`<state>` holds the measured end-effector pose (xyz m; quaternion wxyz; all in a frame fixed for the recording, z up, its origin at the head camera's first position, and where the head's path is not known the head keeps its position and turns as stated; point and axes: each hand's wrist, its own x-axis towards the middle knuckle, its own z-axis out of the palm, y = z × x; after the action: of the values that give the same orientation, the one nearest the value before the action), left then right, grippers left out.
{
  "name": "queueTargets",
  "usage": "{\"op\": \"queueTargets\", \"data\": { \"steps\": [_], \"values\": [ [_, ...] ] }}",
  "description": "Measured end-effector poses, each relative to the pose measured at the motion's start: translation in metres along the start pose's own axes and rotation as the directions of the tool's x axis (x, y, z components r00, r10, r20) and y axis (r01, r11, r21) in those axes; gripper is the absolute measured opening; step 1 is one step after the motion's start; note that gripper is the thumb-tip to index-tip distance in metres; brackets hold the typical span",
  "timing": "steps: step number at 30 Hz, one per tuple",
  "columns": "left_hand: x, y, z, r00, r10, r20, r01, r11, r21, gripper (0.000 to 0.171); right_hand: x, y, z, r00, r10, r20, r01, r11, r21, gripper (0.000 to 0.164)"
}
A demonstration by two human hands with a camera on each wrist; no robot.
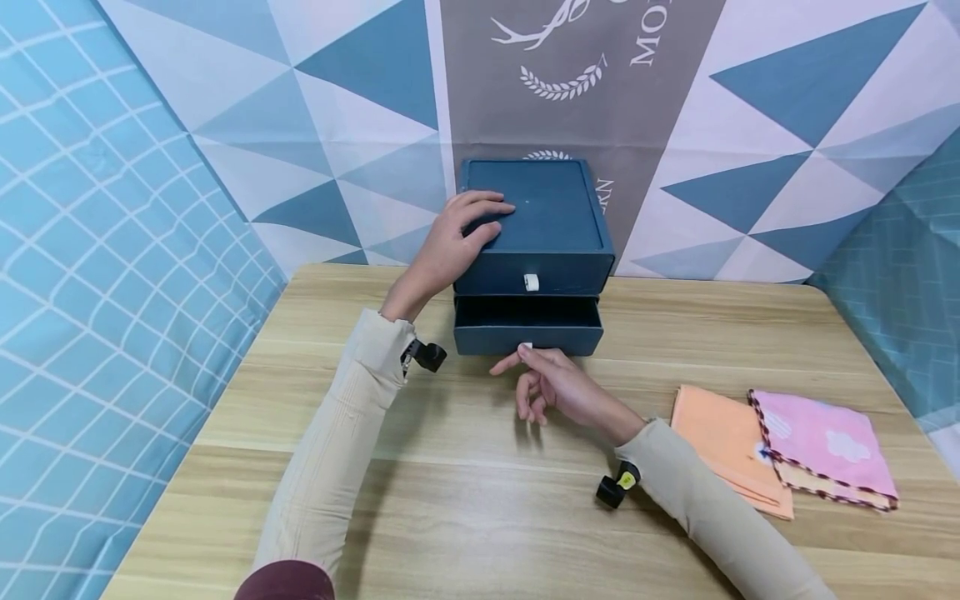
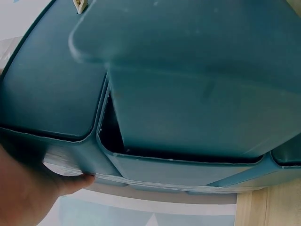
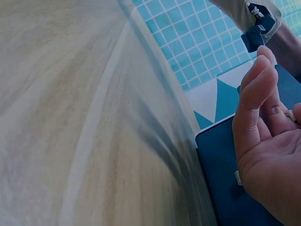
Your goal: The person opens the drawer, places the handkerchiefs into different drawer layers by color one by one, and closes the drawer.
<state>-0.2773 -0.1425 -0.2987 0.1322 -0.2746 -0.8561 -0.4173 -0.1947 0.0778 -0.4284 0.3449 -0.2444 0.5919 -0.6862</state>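
A dark blue drawer box (image 1: 532,204) stands at the back of the table. My left hand (image 1: 461,237) rests on its top near the left edge, fingers spread loosely; the left wrist view shows part of this hand (image 2: 28,188) against the box. Below the closed top drawer (image 1: 495,273), another drawer (image 1: 480,340) is pulled out, and its visible inside is dark. My right hand (image 1: 558,387) pinches that drawer's white pull tab (image 1: 527,345) between thumb and index finger, the other fingers loosely bent. Another white tab (image 3: 238,178) shows lower on the box in the right wrist view.
An orange folded cloth (image 1: 720,433) and a pink cloth with a patterned border (image 1: 832,442) lie on the wooden table (image 1: 465,517) at the right. Patterned cloth (image 1: 360,108) hangs behind the box, and blue checked cloth (image 1: 97,250) lines the left side.
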Motion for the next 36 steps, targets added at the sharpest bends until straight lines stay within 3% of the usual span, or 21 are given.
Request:
{"op": "queueTargets", "data": {
  "steps": [27, 36],
  "values": [
    [0.0, -0.002, 0.001, 1.0, 0.001, -0.017, -0.001, 1.0, -0.018, 0.033, -0.021, 0.007, 0.016, 0.998, 0.011, 0.055, -0.014, 0.999, 0.05, 0.063],
    [0.0, -0.001, 0.001, 1.0, 0.005, -0.023, -0.005, 1.0, -0.028, 0.033, -0.029, 0.006, 0.022, 0.993, 0.034, 0.114, -0.052, 0.986, 0.161, 0.056]
  ]
}}
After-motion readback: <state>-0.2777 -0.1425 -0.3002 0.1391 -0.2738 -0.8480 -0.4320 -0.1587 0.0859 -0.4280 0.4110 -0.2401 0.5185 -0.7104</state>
